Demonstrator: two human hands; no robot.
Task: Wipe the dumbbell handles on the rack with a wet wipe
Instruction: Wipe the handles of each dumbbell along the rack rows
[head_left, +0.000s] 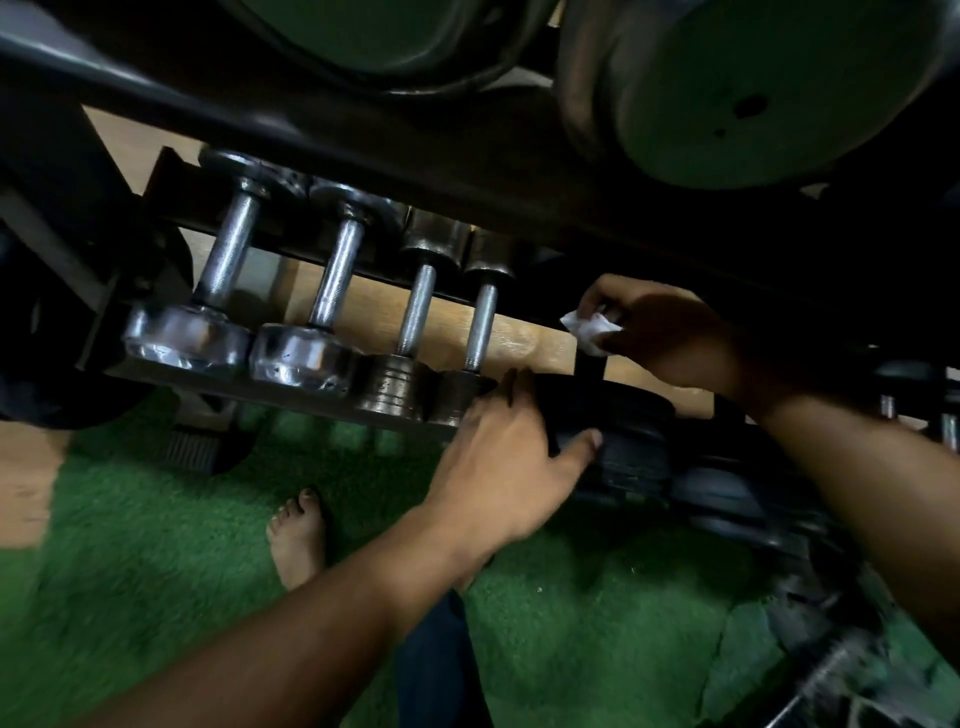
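On the low shelf of the dark rack (270, 387) lie several dumbbells with bare metal handles, among them a chrome dumbbell (228, 260) at the left and a small dark-ended dumbbell (480, 325) nearest my hands. My right hand (670, 332) is shut on a crumpled white wet wipe (589, 327), pressed onto the dark handle of a black dumbbell (631, 441). The near end of that black dumbbell is gripped by my left hand (509, 462), thumb on its face.
Large weight plates (769, 88) on the rack's upper shelf hang just above my hands. More black dumbbells (727, 499) continue along the shelf to the right. Below are green turf (156, 545), wooden floor at left, and my bare foot (297, 535).
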